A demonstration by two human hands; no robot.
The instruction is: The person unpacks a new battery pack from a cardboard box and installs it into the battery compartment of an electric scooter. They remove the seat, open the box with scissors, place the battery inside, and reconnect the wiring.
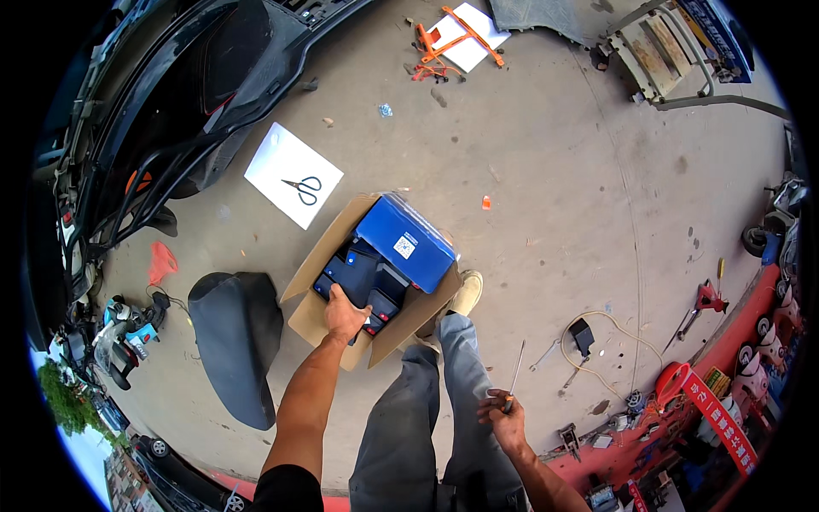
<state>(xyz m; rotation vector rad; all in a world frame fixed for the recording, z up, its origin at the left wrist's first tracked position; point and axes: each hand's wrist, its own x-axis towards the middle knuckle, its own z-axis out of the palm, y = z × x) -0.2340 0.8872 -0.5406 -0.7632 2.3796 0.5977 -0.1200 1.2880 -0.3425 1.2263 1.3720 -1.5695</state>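
Note:
An open cardboard box (390,345) stands on the concrete at my feet, holding several black block-shaped batteries (356,272) with blue and red terminals. A blue carton (413,233) bearing a printed code rests on the box's far right side. My left hand (345,315) reaches over the near left edge onto the dark blocks, thumb and forefinger apart; the other fingers are partly hidden, so a grip cannot be made out. In my right hand (505,419), beside my right leg, is a screwdriver (517,371) with an orange and black handle, its shaft pointing up and away.
Left of the box lies a black scooter seat (233,345). Scissors (304,189) rest on a white board (272,160) beyond. A wrench (545,356), a black adapter (581,336) and a looped hose (598,313) lie right. A large vehicle (211,83) occupies the far left.

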